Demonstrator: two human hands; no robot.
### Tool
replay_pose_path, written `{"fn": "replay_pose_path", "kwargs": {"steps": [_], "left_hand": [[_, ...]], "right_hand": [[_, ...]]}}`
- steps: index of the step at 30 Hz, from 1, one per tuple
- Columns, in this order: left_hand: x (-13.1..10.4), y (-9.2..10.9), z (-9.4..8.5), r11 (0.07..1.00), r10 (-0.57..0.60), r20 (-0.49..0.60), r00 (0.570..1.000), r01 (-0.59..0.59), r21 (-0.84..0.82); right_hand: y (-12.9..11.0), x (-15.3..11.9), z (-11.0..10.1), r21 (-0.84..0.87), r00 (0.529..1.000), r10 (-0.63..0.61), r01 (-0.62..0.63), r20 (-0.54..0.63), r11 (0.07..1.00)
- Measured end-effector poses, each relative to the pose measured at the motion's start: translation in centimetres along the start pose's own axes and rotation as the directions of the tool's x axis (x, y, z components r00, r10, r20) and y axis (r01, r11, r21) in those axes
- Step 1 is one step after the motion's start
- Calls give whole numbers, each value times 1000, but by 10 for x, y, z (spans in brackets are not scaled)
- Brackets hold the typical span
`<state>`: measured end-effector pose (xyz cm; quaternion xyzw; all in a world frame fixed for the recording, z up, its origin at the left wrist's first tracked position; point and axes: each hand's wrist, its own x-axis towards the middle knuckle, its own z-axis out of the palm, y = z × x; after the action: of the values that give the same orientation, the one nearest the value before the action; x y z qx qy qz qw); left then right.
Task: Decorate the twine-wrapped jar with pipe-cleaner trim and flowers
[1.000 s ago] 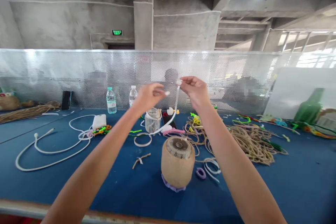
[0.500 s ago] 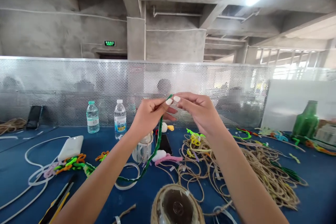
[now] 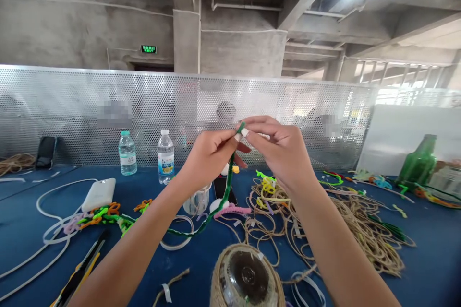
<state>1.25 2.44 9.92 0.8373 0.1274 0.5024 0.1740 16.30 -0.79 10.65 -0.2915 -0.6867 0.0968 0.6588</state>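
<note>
A dark green pipe cleaner (image 3: 228,184) is pinched near its upper end by my left hand (image 3: 214,153), between thumb and forefinger. My right hand (image 3: 279,148) meets it there, thumb and fingertips closed on the short tip above the left fingers. From the hands the pipe cleaner hangs in a curve toward the table and passes behind my left forearm. Below it stand a clear glass jar (image 3: 197,201) and a white and pink fuzzy piece (image 3: 234,210). Nearest to me is a jar wrapped in jute twine (image 3: 223,276), its round base facing up.
Tangled jute twine (image 3: 367,230) covers the right of the blue table. Two water bottles (image 3: 127,156) and a white power bank (image 3: 99,194) stand or lie left, with utility knives (image 3: 81,268) nearer. A green bottle (image 3: 419,163) is far right. A perforated metal screen (image 3: 54,115) closes the back.
Both hands have shifted slightly right with the pipe cleaner. My right fingers have closed onto its tip, beside my left fingers. The view has tilted a little downward.
</note>
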Motion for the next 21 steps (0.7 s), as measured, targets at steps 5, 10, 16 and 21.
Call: {"fn": "replay_pose_path", "kwargs": {"steps": [5, 10, 16, 21], "left_hand": [[0, 0, -6, 998, -67, 23, 998, 67, 0], [-3, -1, -3, 914, 255, -312, 915, -122, 388], [-3, -2, -1, 740, 496, -228, 838, -270, 617], [-3, -3, -2, 723, 478, -168, 862, -277, 633]], "right_hand": [[-1, 0, -2, -19, 1000, -5, 5, 22, 1000], [-3, 0, 0, -72, 1000, 3, -4, -17, 997], [-2, -1, 0, 3, 999, 33, -33, 31, 999], [-1, 0, -4, 59, 996, 59, -63, 69, 996]]}}
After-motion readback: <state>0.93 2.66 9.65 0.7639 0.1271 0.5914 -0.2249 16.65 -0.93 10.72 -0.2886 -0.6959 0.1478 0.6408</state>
